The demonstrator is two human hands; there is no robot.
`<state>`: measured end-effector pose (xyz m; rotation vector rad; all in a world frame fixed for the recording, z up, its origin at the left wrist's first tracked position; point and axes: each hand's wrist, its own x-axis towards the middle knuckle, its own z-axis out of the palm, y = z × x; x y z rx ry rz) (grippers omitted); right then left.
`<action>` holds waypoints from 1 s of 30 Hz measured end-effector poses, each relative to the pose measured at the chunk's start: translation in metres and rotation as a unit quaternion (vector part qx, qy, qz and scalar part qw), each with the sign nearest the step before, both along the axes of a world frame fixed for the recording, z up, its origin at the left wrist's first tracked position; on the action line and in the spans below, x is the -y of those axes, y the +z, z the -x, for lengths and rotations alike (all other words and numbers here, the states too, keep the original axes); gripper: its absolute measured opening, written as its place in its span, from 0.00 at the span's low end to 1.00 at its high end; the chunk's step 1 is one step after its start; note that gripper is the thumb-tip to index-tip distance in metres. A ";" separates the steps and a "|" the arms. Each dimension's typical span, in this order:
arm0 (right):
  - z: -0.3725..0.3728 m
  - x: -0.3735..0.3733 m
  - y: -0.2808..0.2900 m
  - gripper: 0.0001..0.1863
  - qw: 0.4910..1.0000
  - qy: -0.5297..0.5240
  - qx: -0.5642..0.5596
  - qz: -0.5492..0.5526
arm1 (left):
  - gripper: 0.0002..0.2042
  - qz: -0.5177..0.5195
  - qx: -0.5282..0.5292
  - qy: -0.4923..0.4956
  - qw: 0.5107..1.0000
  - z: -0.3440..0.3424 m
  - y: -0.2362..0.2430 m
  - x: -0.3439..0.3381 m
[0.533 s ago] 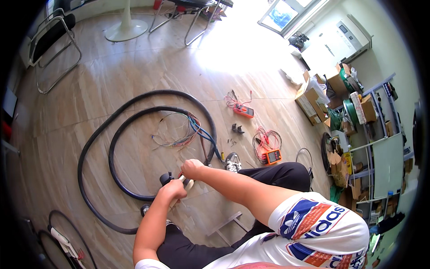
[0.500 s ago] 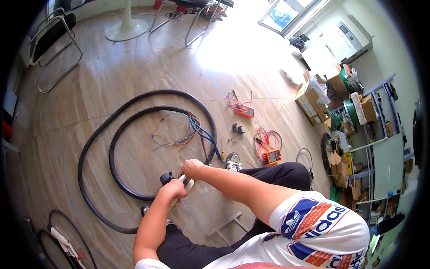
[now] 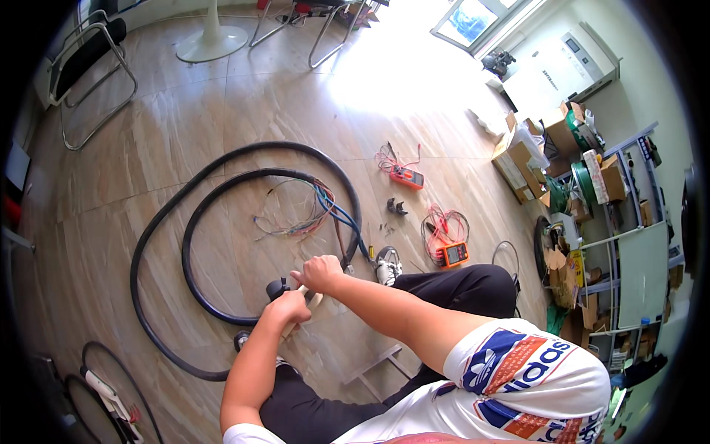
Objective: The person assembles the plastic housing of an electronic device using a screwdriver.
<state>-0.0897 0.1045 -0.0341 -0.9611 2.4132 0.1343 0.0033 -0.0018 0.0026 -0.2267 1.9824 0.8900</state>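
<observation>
My left hand (image 3: pixel 293 308) is closed on a pale, handle-shaped piece (image 3: pixel 315 302) with a black fitting (image 3: pixel 277 289) beside it. Just above, my right hand (image 3: pixel 316 273) has curled fingers over the upper end of that piece; what they grip is hidden. Around them, a thick black cable (image 3: pixel 134 275) lies in loops on the floor, joined by a bundle of thin coloured wires (image 3: pixel 318 198). Right of the loops are a red meter (image 3: pixel 407 177), an orange multimeter (image 3: pixel 452 254) with leads, and small black clips (image 3: pixel 396 206).
Cardboard boxes (image 3: pixel 515 164) and shelving (image 3: pixel 640 274) line the right, below a white wall unit (image 3: pixel 558 66). Chairs (image 3: pixel 92 55) and a pedestal base (image 3: pixel 211 48) stand at the back. A metal frame (image 3: pixel 373 366) lies between my legs, another white-handled cable (image 3: pixel 107 396) at lower left.
My right hand has risen slightly and my left hand shifted a little with it. The view has moved slightly, so the floor objects appear a bit higher and further right.
</observation>
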 end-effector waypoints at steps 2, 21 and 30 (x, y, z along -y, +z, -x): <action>0.007 0.002 -0.004 0.27 1.000 -0.001 -0.004 -0.007 | 0.15 0.000 0.004 0.001 1.000 -0.001 0.000 0.000; -0.002 -0.010 -0.007 0.15 0.994 0.100 0.001 0.039 | 0.15 0.006 -0.002 0.006 1.000 -0.004 -0.007 0.002; 0.015 -0.014 -0.033 0.11 0.989 0.145 -0.006 -0.018 | 0.15 -0.002 0.000 -0.003 1.000 0.001 0.000 -0.004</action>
